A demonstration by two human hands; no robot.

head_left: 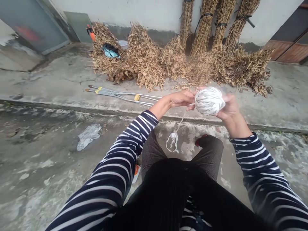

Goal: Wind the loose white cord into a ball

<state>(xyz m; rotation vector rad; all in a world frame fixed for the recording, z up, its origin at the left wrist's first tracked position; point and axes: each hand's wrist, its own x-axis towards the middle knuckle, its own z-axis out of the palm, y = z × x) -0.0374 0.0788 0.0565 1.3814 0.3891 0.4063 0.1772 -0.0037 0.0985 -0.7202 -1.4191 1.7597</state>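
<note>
the right hand [229,109] has its grip closed round the ball [209,101] above the knees while the left hand [181,98] pinches the strand [179,123] running down to a tangle [172,141] on the floor, so winding looks in hand and the next wrap needs even tension.

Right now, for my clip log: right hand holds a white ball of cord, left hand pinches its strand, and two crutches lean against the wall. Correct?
No. The head view shows the crutches lying flat on the concrete ledge, not leaning. The right hand does hold the white ball of cord, and the left hand pinches its strand.
</note>
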